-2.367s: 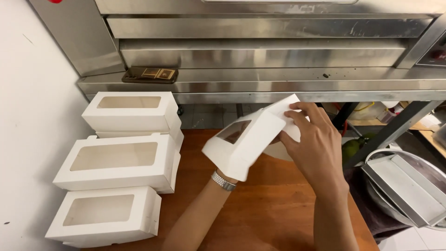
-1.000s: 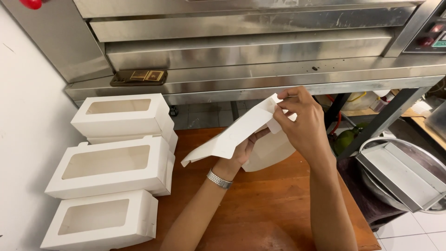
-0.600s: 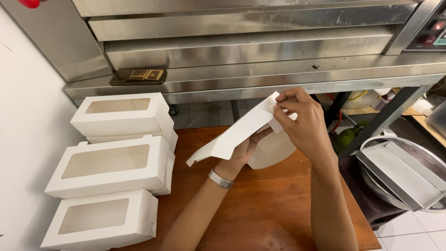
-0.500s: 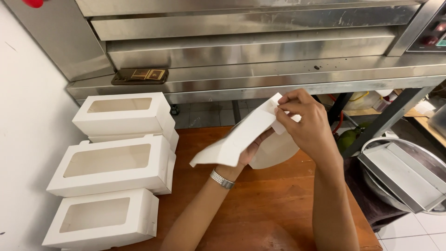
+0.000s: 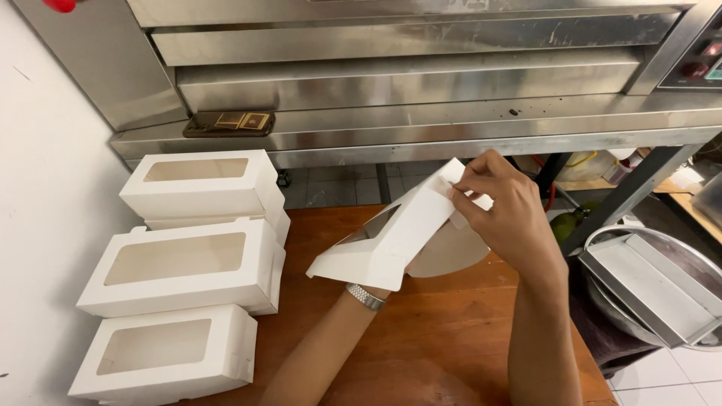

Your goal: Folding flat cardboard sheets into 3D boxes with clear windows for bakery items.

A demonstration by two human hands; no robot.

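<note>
Two hands are working one unfolded white window box (image 5: 391,240) above the middle of the wooden tabletop (image 5: 444,338). The left hand (image 5: 410,274), wearing a metal watch (image 5: 365,297), is gripping the box from beneath; its fingers are mostly hidden, so whether they are together or apart cannot be told. The right hand (image 5: 508,218) is pinching the box's upper end flap (image 5: 459,180), thumb and fingertips pressed together on the card.

Along the tabletop's left edge, finished white window boxes are lying lids up: one near box (image 5: 162,353), one middle box (image 5: 180,267), and at the far left corner a stack of two boxes (image 5: 199,184). Nothing is blocking the hands.

Beyond the right edge, a metal tray (image 5: 647,289) is resting on a round steel basin (image 5: 699,259). Behind the far edge, a stainless-steel oven (image 5: 406,68) is standing on a steel frame, with a small dark plate (image 5: 229,122) on its ledge. A white wall (image 5: 45,188) is bordering the left side.
</note>
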